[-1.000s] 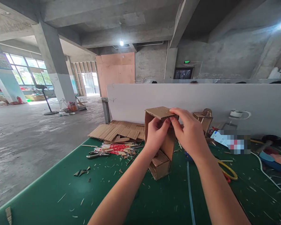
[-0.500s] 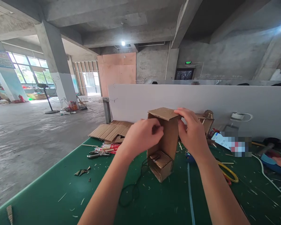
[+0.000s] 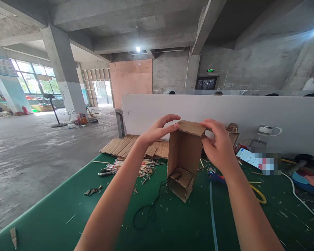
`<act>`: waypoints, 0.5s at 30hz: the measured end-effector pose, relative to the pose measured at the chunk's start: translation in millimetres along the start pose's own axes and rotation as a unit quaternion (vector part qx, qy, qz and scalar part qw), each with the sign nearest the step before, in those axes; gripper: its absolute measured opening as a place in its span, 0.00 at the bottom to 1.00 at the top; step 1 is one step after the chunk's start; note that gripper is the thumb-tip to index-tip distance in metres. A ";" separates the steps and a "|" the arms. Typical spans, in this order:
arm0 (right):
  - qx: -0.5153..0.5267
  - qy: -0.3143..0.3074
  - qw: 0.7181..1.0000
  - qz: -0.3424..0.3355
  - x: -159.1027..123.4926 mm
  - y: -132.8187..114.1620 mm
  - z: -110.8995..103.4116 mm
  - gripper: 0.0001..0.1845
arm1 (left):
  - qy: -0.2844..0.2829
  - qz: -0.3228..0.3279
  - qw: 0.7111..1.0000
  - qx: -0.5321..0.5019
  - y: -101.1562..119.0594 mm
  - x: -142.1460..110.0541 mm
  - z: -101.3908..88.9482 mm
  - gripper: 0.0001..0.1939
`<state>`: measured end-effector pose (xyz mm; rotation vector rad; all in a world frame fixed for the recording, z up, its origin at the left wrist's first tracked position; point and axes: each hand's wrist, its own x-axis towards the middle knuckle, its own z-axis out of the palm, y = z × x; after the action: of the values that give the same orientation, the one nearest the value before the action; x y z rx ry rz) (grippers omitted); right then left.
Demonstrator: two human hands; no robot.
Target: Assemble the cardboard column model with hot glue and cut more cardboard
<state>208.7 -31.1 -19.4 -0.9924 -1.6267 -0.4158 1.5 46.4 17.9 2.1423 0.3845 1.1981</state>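
An open-fronted cardboard box [image 3: 188, 150] stands upright and slightly tilted on the green table, with a small cardboard compartment [image 3: 182, 183] at its bottom. A thin dark cord [image 3: 146, 209] runs out from the compartment onto the table. My left hand [image 3: 161, 130] is at the box's upper left corner, thumb at the front edge of the top panel and fingers stretched along its back. My right hand [image 3: 217, 141] grips the upper right corner, its fingers over the top panel and its thumb against the side.
Flattened cardboard [image 3: 122, 144], pliers [image 3: 107, 172] and thin sticks [image 3: 146, 170] lie to the left. On the right are a phone [image 3: 253, 160], a yellow-handled tool [image 3: 260, 195] and a clear bottle [image 3: 261, 137]. A white partition [image 3: 199, 106] stands behind the table.
My left hand has come out of the box's inside and moved up to its top left corner, its fingers unfolding. The box has shifted slightly right, and my right hand stays on its corner.
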 end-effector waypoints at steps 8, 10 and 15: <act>-0.071 -0.103 0.992 -0.032 1.1 -31.4 -23.2 0.33 | -0.068 -0.007 0.996 -0.061 -4.1 10.9 0.9 0.17; -0.058 -0.092 0.993 -0.037 2.8 -41.5 -28.1 0.29 | -0.063 -0.010 0.995 -0.074 -4.7 11.0 4.6 0.18; -0.054 -0.012 0.998 -0.011 7.0 -53.5 -35.8 0.20 | -0.052 0.013 0.996 -0.070 -8.8 7.3 16.2 0.19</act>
<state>189.3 -85.2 10.3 -1.0642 -1.6509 -0.5118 19.5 50.5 10.8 2.0827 0.2213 1.0895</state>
